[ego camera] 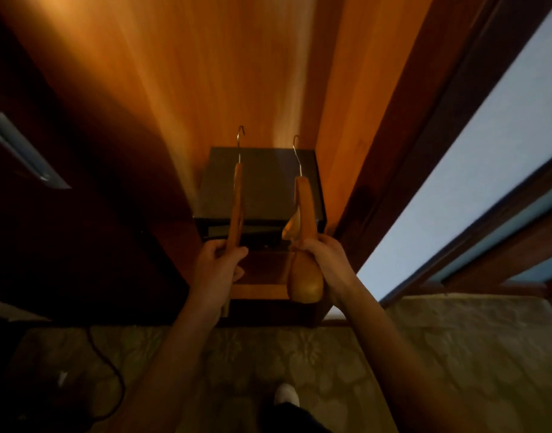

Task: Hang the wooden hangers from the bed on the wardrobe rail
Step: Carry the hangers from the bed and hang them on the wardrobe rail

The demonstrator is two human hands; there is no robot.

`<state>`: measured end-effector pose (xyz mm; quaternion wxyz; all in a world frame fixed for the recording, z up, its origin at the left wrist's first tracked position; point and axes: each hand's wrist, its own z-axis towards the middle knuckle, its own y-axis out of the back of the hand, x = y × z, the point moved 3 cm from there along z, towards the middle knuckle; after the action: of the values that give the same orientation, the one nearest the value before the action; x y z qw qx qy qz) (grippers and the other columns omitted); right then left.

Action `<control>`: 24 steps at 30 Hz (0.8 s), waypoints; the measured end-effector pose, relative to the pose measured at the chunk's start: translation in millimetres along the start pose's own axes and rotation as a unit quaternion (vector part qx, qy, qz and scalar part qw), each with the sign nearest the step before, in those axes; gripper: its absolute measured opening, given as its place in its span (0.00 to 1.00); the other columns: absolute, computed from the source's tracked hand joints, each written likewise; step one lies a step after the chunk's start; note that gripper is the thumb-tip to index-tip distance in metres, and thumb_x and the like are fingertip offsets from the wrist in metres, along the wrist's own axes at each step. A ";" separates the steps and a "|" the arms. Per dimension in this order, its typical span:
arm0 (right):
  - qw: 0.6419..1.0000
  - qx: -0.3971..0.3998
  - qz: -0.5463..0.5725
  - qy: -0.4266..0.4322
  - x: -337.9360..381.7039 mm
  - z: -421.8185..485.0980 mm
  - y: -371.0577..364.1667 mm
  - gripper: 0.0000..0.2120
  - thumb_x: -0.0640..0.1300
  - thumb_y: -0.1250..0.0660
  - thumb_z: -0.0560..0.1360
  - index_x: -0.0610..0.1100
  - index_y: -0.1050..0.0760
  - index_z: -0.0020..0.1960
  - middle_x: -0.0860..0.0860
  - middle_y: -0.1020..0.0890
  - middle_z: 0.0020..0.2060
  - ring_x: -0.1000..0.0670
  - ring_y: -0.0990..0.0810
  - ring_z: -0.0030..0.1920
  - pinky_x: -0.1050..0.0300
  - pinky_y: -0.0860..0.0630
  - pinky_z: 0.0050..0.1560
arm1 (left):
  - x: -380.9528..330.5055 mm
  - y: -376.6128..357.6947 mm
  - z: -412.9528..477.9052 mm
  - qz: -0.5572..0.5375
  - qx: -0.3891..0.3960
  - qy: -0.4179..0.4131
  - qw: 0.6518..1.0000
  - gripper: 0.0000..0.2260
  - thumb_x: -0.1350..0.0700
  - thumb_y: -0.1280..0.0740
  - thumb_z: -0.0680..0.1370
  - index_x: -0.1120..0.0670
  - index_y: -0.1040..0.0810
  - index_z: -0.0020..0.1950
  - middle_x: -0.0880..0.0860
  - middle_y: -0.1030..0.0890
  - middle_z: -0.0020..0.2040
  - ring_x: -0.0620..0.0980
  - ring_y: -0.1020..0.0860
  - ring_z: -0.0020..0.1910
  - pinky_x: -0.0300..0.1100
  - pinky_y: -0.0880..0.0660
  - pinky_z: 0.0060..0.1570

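Observation:
I stand facing an open wardrobe and hold a wooden hanger in each hand. My left hand (219,264) grips the lower end of a slim wooden hanger (237,201), whose metal hook points up and away from me. My right hand (323,260) grips a broader wooden hanger (304,210) near its middle; its rounded shoulder end hangs below my fingers and its hook also points up. Both hangers are held upright, side by side, inside the wardrobe opening. No rail is in view.
A dark safe box (262,182) sits on the wardrobe's low shelf behind the hangers. Wooden side panels (340,120) close in left and right. A sliding door with a pale panel (474,170) stands on the right. Patterned carpet (424,354) and a black cable (112,370) lie below.

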<state>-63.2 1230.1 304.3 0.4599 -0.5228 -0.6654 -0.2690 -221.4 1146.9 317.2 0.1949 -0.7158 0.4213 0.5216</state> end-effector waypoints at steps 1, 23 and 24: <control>1.000 0.001 -0.005 0.004 10.4 8.3 2.0 0.15 0.38 0.35 0.73 0.34 0.26 0.58 0.45 0.21 0.42 0.48 0.21 0.41 0.58 0.27 0.38 | -9.9 -4.5 6.0 -0.004 0.000 -0.002 1.000 0.12 0.54 0.34 0.76 0.54 0.26 0.57 0.55 0.23 0.43 0.50 0.24 0.41 0.46 0.24 0.46; 0.978 -0.064 0.021 0.198 247.9 73.2 -23.1 0.09 0.40 0.35 0.70 0.37 0.21 0.47 0.42 0.20 0.41 0.46 0.20 0.41 0.58 0.24 0.37 | -247.4 -57.1 82.4 -0.039 0.123 -0.227 0.965 0.07 0.55 0.35 0.75 0.55 0.29 0.50 0.51 0.28 0.37 0.47 0.28 0.36 0.39 0.30 0.36; 0.976 -0.067 0.020 0.207 258.1 72.5 -26.5 0.10 0.39 0.35 0.70 0.37 0.20 0.49 0.43 0.19 0.40 0.47 0.20 0.39 0.60 0.24 0.35 | -259.2 -56.4 83.9 -0.041 0.128 -0.241 0.961 0.06 0.55 0.35 0.75 0.54 0.28 0.49 0.50 0.28 0.37 0.46 0.29 0.35 0.37 0.31 0.34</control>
<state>-120.0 1398.4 506.8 0.5569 -0.4986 -0.5258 -0.4059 -250.9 1342.9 512.4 0.4017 -0.5545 0.3953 0.6123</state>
